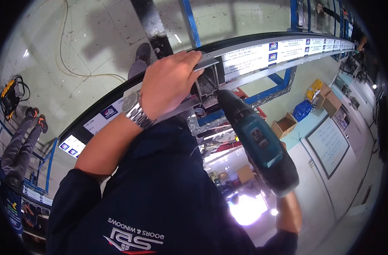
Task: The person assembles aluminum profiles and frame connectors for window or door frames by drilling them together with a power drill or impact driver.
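My right hand (288, 205), mostly hidden behind the tool, holds a teal and black cordless drill (262, 146). The drill's nose points up and left, at the cut end of a metal profile. My left hand (166, 83), with a metal watch on the wrist, lies over a long aluminium profile (238, 80) with its fingers closed on the upper edge. Next to its fingertips is an open gap (207, 80) with the hollow inside showing. Printed protective film (287, 50) covers the profile's face. Whether the drill tip touches the metal cannot be made out.
Blue steel frames (270, 91) support the long profile. At right are a blue crate (302, 110), a yellow bin (314, 90) and a whiteboard (327, 146). A person in grey trousers (20, 146) is at left. A hose (61, 46) lies on the floor.
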Motion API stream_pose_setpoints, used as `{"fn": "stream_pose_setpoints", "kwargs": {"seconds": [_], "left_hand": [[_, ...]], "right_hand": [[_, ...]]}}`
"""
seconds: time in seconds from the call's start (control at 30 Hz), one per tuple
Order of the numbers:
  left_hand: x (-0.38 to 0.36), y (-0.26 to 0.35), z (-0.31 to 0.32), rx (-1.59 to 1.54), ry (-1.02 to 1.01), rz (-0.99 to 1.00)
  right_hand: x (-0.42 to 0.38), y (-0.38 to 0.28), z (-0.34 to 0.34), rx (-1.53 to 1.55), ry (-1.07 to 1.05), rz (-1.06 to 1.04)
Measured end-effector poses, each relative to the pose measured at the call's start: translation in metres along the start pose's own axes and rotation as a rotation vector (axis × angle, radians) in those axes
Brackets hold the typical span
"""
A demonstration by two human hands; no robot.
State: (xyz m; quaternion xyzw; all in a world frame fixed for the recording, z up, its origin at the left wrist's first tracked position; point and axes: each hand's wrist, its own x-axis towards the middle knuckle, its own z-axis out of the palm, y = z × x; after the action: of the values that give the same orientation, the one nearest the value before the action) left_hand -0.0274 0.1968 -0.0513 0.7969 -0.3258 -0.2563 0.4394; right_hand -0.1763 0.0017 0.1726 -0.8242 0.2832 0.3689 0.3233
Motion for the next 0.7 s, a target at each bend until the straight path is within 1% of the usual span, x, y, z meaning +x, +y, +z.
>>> {"fn": "stream_pose_setpoints", "kwargs": {"seconds": [0.1, 0.2, 0.23, 0.33, 0.37, 0.4, 0.47, 0.5, 0.57, 0.6, 0.7], "left_hand": [[0.002, 0.005, -0.011, -0.008, -0.126, -0.073], [0.005, -0.001, -0.021, -0.039, -0.242, -0.04], [0.01, 0.002, -0.03, -0.041, -0.372, -0.074], [0.018, -0.012, -0.031, 0.012, -0.478, 0.012], [0.018, -0.016, -0.033, -0.008, -0.472, 0.058], [0.018, -0.017, -0.032, 0.004, -0.465, 0.063], [0.019, -0.017, -0.029, 0.024, -0.453, 0.074], [0.019, -0.009, -0.034, 0.028, -0.452, 0.019], [0.014, -0.006, -0.025, 0.03, -0.352, -0.013], [0.013, -0.005, -0.022, 0.032, -0.302, -0.03], [0.012, -0.007, -0.019, 0.02, -0.281, -0.054]], "right_hand": [[0.0, 0.005, 0.002, -0.141, 0.065, -0.197], [-0.002, 0.006, 0.003, -0.302, 0.135, -0.368], [-0.003, 0.007, 0.003, -0.357, 0.158, -0.423], [-0.002, 0.01, 0.005, -0.5, 0.223, -0.569], [-0.001, 0.01, 0.007, -0.521, 0.233, -0.588], [-0.002, 0.011, 0.008, -0.533, 0.257, -0.625], [-0.007, 0.01, 0.009, -0.358, 0.211, -0.435], [-0.006, 0.01, 0.008, -0.35, 0.213, -0.44], [-0.003, 0.02, 0.005, -0.346, 0.187, -0.486], [-0.004, 0.025, 0.008, -0.311, 0.188, -0.456], [-0.007, 0.03, 0.011, -0.261, 0.195, -0.393]]}}
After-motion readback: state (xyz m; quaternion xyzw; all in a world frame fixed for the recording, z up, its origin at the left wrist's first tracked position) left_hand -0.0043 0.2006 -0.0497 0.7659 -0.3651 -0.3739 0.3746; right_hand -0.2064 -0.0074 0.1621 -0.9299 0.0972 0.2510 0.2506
